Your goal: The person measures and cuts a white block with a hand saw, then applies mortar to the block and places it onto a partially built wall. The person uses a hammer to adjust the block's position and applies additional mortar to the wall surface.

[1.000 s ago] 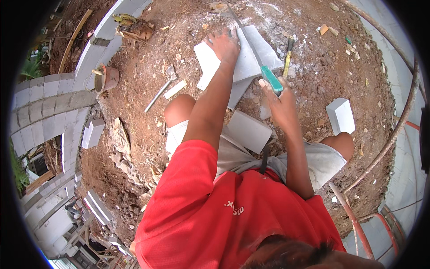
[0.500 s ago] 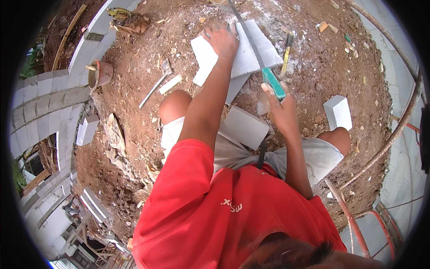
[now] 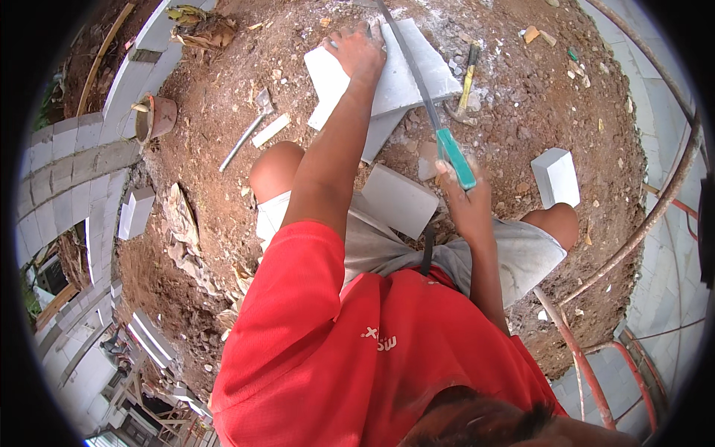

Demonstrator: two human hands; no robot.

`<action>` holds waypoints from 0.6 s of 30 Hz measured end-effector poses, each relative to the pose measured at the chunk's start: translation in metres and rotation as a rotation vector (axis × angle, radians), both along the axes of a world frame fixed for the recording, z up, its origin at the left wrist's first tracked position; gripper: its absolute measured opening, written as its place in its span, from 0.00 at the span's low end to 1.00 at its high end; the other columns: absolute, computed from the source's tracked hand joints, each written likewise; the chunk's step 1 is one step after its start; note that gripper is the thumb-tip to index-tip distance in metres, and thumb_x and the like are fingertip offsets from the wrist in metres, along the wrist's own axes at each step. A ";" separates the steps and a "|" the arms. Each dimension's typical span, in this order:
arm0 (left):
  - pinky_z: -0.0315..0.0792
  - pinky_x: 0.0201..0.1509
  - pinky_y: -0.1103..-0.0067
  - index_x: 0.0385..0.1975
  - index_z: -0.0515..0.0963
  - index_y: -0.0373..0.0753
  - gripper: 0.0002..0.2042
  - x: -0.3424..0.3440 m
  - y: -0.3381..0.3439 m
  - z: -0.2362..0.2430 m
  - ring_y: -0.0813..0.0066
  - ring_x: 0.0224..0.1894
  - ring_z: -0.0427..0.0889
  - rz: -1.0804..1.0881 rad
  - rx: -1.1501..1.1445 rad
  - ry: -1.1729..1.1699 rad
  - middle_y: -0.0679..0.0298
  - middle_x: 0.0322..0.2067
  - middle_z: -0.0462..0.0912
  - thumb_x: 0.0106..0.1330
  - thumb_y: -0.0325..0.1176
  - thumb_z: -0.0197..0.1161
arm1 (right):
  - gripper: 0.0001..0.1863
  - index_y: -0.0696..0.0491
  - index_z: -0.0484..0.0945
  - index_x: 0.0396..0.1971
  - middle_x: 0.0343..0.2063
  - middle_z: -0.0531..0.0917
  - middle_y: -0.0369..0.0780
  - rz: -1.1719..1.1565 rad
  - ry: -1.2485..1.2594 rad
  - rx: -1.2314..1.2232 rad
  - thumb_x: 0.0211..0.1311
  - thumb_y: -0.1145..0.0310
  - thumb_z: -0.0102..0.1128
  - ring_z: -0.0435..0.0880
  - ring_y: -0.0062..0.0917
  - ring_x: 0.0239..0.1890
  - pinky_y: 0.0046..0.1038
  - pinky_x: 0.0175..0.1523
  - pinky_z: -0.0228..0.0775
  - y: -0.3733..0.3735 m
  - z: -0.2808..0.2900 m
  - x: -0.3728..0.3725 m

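Spreading our left hand (image 3: pixel 358 52) on the block (image 3: pixel 392 78), we have our right hand (image 3: pixel 468 197) clamped on the saw (image 3: pixel 454 156) — which slants across that same block.

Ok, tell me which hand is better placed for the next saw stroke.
Probably the right hand: it grips the green saw handle, the blade lying across the white slab; the left hand rests on that slab.

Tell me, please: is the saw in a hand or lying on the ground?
In a hand: the right hand grips the saw by its green handle, and the blade reaches across the white slab.
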State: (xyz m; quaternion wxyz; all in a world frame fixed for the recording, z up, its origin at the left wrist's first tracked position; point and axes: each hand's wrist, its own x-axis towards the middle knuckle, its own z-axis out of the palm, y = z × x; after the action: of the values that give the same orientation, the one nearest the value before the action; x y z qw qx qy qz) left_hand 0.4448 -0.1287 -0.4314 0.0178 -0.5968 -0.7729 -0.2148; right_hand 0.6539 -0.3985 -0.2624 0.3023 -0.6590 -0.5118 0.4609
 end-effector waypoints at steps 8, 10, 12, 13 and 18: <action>0.45 0.78 0.46 0.58 0.83 0.50 0.21 0.001 -0.001 -0.016 0.49 0.66 0.71 0.000 0.050 -0.015 0.51 0.55 0.82 0.75 0.53 0.56 | 0.17 0.60 0.77 0.37 0.23 0.75 0.40 -0.041 -0.035 -0.006 0.74 0.59 0.67 0.71 0.19 0.29 0.28 0.35 0.68 0.003 -0.001 -0.010; 0.44 0.78 0.46 0.59 0.83 0.51 0.21 0.006 -0.004 -0.007 0.50 0.66 0.71 -0.009 0.014 -0.039 0.51 0.55 0.82 0.75 0.53 0.56 | 0.17 0.60 0.77 0.37 0.22 0.75 0.40 -0.051 -0.085 0.104 0.74 0.59 0.67 0.71 0.19 0.29 0.28 0.34 0.67 0.029 -0.014 -0.021; 0.44 0.78 0.46 0.60 0.83 0.51 0.22 0.006 0.002 -0.001 0.50 0.66 0.70 0.026 0.012 -0.034 0.52 0.56 0.82 0.75 0.54 0.55 | 0.17 0.60 0.77 0.37 0.23 0.75 0.40 -0.048 0.003 0.013 0.73 0.60 0.68 0.71 0.19 0.29 0.28 0.34 0.68 0.029 -0.012 -0.014; 0.44 0.78 0.46 0.59 0.83 0.51 0.22 0.005 -0.006 -0.005 0.50 0.67 0.70 0.025 0.005 -0.027 0.51 0.56 0.82 0.75 0.54 0.55 | 0.17 0.60 0.77 0.38 0.23 0.75 0.40 -0.058 0.041 -0.072 0.73 0.60 0.68 0.71 0.19 0.29 0.28 0.34 0.68 0.011 -0.011 -0.009; 0.53 0.76 0.48 0.55 0.83 0.45 0.17 0.013 -0.005 0.025 0.49 0.69 0.69 -0.035 0.037 -0.068 0.54 0.61 0.81 0.74 0.45 0.56 | 0.15 0.59 0.77 0.37 0.24 0.73 0.36 -0.047 -0.017 -0.018 0.74 0.61 0.67 0.70 0.17 0.30 0.27 0.35 0.67 -0.089 -0.009 0.031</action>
State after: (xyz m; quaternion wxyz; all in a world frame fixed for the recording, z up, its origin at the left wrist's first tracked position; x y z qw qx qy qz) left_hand 0.4578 -0.1337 -0.4068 -0.0014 -0.6021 -0.7584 -0.2495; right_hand 0.6852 -0.4874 -0.2712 0.3031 -0.6774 -0.4945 0.4525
